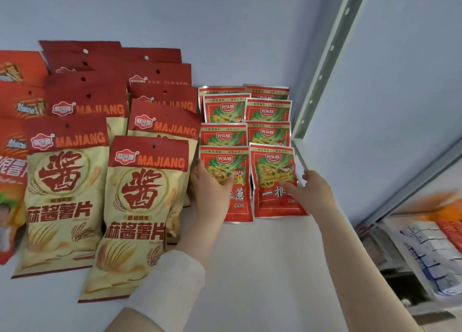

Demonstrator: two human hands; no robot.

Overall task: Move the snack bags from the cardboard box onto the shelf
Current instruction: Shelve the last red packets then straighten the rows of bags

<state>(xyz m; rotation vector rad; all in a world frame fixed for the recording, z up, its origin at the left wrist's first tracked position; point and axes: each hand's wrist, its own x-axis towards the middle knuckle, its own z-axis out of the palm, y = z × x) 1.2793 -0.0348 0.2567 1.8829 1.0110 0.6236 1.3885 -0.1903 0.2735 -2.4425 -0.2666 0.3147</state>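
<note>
White shelf (262,269) boards carry everything, a pale wall behind. Far left of the left grip (212,189), orange-red bags (17,101) crowd the edge. Next come two overlapped columns of MAJIANG chip bags (140,201), the nearest just beside that grip. The left grip lies open, fingers relaxed on the front-left red snack bag (225,161). The right grip (310,191) lays straight fingers flat on the front-right red snack bag (272,166). Matching bags line up beyond both grips. Right of the right grip rises a perforated metal upright (322,64), with blurred blue-and-white packs (430,251) lower down.

Pale blue wall (225,19) behind; grey perforated metal upright (325,61) at right
</note>
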